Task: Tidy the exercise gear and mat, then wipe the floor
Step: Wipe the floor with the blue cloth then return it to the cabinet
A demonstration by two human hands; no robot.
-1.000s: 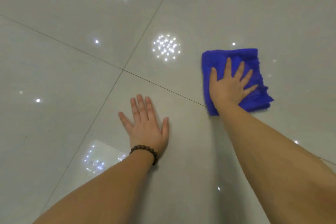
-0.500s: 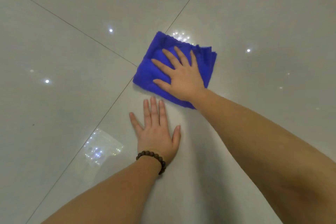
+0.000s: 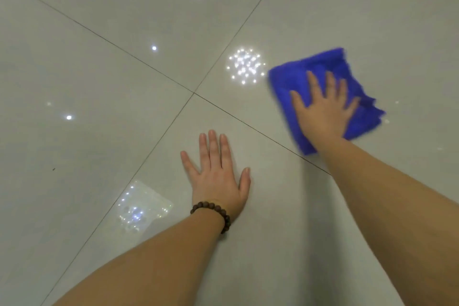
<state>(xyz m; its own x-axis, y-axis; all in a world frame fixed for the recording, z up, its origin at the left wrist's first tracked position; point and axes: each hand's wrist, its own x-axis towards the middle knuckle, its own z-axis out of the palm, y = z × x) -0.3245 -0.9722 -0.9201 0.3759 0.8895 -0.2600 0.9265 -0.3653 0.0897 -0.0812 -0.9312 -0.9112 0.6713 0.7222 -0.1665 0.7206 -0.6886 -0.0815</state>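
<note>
A folded blue cloth (image 3: 293,77) lies on the glossy pale tile floor (image 3: 99,77) at the right of the head view, its edges blurred by motion. My right hand (image 3: 323,112) lies flat on top of it with the fingers spread and pointing away, pressing it to the floor. My left hand (image 3: 218,176) rests palm down on the bare tile, lower and to the left of the cloth and apart from it, fingers apart and holding nothing. A dark bead bracelet (image 3: 213,208) circles that wrist. No exercise gear or mat is in view.
Dark tile joints cross at one point (image 3: 193,93) just beyond my left hand. Ceiling lights reflect in the floor, with a bright cluster (image 3: 246,67) left of the cloth. A tiny dark speck (image 3: 54,169) sits on the tile at the left.
My right hand has slid the cloth from just above my left hand out to the right, after an earlier sweep leftward. My left hand stays planted on the floor.
</note>
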